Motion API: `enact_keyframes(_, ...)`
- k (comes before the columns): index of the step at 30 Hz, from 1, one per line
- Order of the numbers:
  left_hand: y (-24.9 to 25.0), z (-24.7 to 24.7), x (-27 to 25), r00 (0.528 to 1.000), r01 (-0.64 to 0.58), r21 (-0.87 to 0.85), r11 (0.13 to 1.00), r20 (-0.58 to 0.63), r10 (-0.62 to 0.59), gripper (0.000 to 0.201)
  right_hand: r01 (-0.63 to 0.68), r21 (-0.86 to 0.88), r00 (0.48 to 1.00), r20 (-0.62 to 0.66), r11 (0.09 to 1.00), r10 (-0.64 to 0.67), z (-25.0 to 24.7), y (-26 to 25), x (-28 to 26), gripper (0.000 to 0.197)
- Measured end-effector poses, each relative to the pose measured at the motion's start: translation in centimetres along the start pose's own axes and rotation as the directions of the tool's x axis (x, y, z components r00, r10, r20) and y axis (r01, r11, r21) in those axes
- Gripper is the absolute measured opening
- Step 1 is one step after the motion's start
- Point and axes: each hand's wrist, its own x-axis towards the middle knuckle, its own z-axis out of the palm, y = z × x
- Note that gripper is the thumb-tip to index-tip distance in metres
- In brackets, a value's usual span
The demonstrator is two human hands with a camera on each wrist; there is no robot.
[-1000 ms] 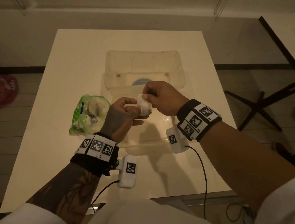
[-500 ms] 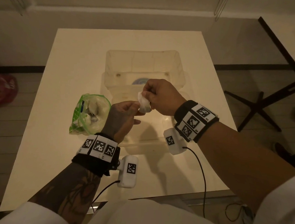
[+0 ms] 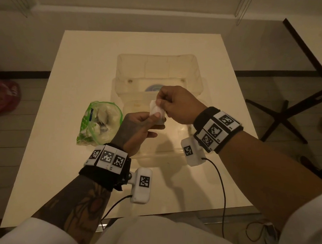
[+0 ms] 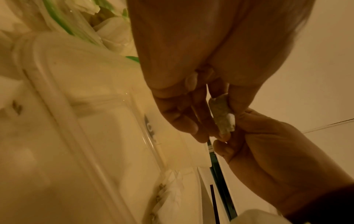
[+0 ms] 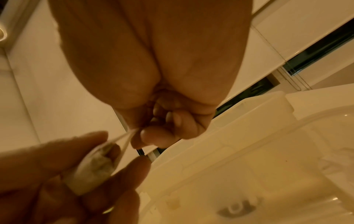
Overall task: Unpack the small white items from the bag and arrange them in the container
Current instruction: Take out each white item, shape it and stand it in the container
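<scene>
Both hands (image 3: 156,118) pinch one white item (image 3: 155,110) — a sachet, perhaps.

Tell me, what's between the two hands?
A small white item, pinched by the left hand from below and the right hand from above, over the clear container. The head view shows it best.

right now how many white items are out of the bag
1: the item is pinched between both hands, left hand and right hand, above the container. More sit bunched in the bag, too hidden to count.
</scene>
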Motion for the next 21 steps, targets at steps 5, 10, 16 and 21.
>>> enact_keyframes(5,0.01,0.21,-0.03,0.995,0.089,-0.124,0.988,0.056,-0.082,0.018,-0.007,0.027,0.999,0.032,1.000,0.006,-0.08,-0.17,-0.24,0.009)
enact_keyframes(10,-0.37,0.15,-0.16,0.988,0.131,-0.104,0.986,0.096,-0.121,0.013,0.012,-0.009,0.995,0.102,1.000,-0.011,-0.40,-0.14,-0.45,0.008)
enact_keyframes(16,-0.67,0.28,-0.26,0.985,0.160,-0.133,0.978,0.082,-0.150,0.013,0.006,-0.016,0.985,0.170,1.000,-0.003,-0.43,-0.16,-0.50,0.014)
enact_keyframes(21,-0.39,0.07,-0.26,0.973,0.200,-0.052,0.978,0.125,-0.193,0.014,0.037,-0.106,0.986,0.165,0.994,-0.019,0.11,-0.16,-0.43,0.018)
